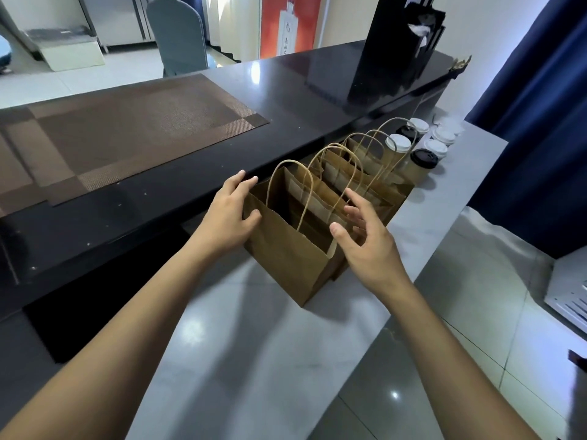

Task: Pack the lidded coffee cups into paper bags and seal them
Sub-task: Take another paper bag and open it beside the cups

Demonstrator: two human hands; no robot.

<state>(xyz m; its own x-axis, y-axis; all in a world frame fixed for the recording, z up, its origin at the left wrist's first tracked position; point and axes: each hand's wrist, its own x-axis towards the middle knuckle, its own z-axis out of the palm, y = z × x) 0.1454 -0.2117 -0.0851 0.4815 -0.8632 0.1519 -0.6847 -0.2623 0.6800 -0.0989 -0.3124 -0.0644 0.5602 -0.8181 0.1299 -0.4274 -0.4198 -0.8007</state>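
Steadying the nearest bag (286, 249) with the left hand (230, 214), fingers gripping its rim, right hand (365, 236) spread open beside its mouth.

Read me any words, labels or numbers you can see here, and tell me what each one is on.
Red and white poster behind the counter: a column of dark characters, too blurred to read.
Paper bags: plain brown, no print visible.
Coffee cup lids: any embossing is too small to read.
Black menu holder: no readable text.
Nothing else carries legible text.
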